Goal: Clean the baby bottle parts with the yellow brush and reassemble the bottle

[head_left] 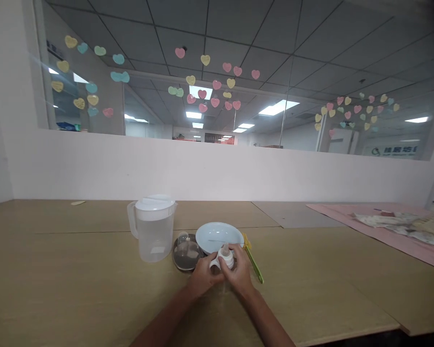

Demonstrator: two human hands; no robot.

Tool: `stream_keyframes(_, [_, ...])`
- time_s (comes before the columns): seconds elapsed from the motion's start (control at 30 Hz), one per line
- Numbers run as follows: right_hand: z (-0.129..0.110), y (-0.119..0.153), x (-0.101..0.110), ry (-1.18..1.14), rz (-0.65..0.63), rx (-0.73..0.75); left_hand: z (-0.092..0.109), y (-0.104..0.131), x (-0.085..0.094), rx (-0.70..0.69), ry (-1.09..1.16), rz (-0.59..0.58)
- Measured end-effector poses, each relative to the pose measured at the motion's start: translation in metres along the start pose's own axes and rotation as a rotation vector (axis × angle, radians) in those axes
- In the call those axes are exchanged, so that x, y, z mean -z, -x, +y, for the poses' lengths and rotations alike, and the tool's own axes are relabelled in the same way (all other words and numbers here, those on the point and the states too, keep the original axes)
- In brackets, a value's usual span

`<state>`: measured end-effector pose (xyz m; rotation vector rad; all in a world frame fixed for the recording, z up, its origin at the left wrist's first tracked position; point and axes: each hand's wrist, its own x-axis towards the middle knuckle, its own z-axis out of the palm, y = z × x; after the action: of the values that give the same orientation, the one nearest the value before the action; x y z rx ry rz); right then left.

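Just in front of the light-blue bowl (217,231), both my hands are closed around a baby bottle (226,260). Its teat points up out of a white collar, and a white side handle shows on the left. My left hand (204,277) grips the bottle at the handle side. On the collar, from the right, are the fingers of my right hand (239,272). Most of the bottle's body is hidden by my hands. Close by on the left, a clear dome-shaped cap (183,239) rests in a round metal dish (188,260).
A clear pitcher with a white lid (155,231) stands left of the dish. To the right of the bowl lies a green-handled brush with a yellow head (253,262). A pink cloth (394,241) bearing several items covers the far right of the wooden table (94,289).
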<state>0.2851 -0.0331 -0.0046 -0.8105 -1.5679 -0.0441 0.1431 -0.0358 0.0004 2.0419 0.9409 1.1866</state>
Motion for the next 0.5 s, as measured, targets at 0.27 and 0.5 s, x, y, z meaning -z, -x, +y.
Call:
stream_keyframes(0.27, [-0.002,-0.004,0.004,-0.118,-0.074,0.042,0.013,0.004,-0.001,0.025,0.098,-0.004])
stream_keyframes(0.5, [0.006,0.009,0.006,0.019,0.057,0.069,0.007,0.001,-0.004,0.048,0.117,-0.004])
